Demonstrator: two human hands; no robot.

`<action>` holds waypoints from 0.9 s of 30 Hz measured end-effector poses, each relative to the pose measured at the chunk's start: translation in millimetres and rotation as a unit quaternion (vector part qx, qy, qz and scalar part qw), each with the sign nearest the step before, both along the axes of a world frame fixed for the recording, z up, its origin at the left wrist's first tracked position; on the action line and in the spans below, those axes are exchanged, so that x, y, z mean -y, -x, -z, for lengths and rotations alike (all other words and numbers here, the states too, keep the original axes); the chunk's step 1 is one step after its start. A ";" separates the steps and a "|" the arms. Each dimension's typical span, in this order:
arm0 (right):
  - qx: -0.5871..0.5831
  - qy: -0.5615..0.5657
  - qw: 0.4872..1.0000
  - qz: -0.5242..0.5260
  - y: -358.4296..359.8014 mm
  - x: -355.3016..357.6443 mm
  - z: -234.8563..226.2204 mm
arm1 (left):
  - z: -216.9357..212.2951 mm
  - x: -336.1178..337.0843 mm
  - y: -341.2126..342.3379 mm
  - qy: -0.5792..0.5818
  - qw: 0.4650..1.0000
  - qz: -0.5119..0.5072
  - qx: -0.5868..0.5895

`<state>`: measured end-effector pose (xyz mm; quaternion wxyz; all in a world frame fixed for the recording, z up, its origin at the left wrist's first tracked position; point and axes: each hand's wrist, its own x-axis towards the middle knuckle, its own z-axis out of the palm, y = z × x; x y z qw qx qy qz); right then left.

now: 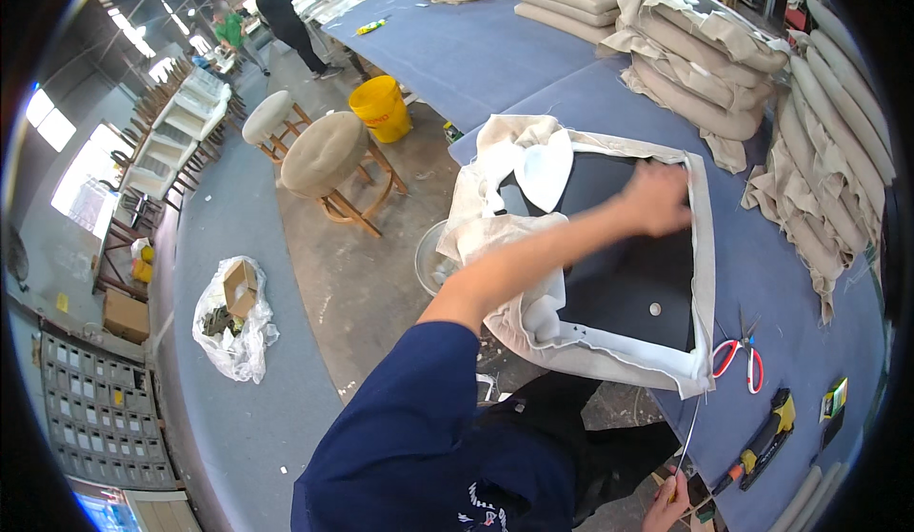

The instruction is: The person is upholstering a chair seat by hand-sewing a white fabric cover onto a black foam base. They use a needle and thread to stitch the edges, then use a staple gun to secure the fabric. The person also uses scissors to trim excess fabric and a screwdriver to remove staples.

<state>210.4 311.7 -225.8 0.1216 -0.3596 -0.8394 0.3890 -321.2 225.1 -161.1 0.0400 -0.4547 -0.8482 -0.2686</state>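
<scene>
An upholstered seat pad (703, 246) lies underside up on the blue-covered table, with a black backing panel (628, 275) inside a border of beige fabric (476, 237) and white padding (545, 172). The fabric is loose and bunched along the left. My left arm reaches across the pad. My left hand (657, 199) is curled at the panel's far right edge, slightly blurred; whatever its fingers pinch is hidden. Low at the right, my right hand (666, 503) grips a tool with a long thin metal shaft (687, 432), its tip close to the pad's near corner.
Red-handled pliers (743, 356) and a black-and-yellow hand tool (767, 437) lie right of the pad. Stacked beige cushions (705, 66) line the table's far right. Round stools (327, 154), a yellow bucket (381, 108) and a plastic bag (236, 323) stand on the floor leftward. Two people are farther back.
</scene>
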 end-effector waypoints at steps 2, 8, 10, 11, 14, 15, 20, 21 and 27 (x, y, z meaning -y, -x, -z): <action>-0.016 -0.058 0.998 0.001 7.4 12.3 -12.3 | -6.5 -2.4 -86.2 -0.059 0.983 0.171 0.041; 0.112 -0.043 0.990 0.074 10.8 20.8 -24.2 | 47.6 -20.5 -191.6 -0.085 0.913 0.396 -0.051; 0.057 -0.044 0.993 0.093 10.6 23.4 -18.5 | 49.0 -23.4 -190.5 -0.072 0.922 0.378 -0.043; 0.050 -0.042 0.993 0.103 12.3 24.2 -22.9 | 48.2 -25.1 -190.4 -0.071 0.926 0.370 -0.038; 0.023 -0.081 0.992 0.094 19.8 23.7 -32.3 | 43.0 -26.3 -188.7 -0.102 0.930 0.351 0.035; 0.026 -0.088 0.991 0.095 16.5 23.1 -28.7 | 42.3 -28.5 -189.5 -0.103 0.935 0.335 0.059; 0.033 -0.067 0.989 0.127 15.6 28.5 -31.6 | 40.8 -37.7 -196.1 -0.101 0.927 0.326 0.156; 0.029 -0.071 0.989 0.128 15.4 30.1 -30.1 | 41.4 -37.9 -196.7 -0.106 0.925 0.324 0.170; 0.042 -0.067 0.990 0.120 18.0 34.3 -26.2 | 44.7 -33.9 -194.3 -0.105 0.919 0.322 0.200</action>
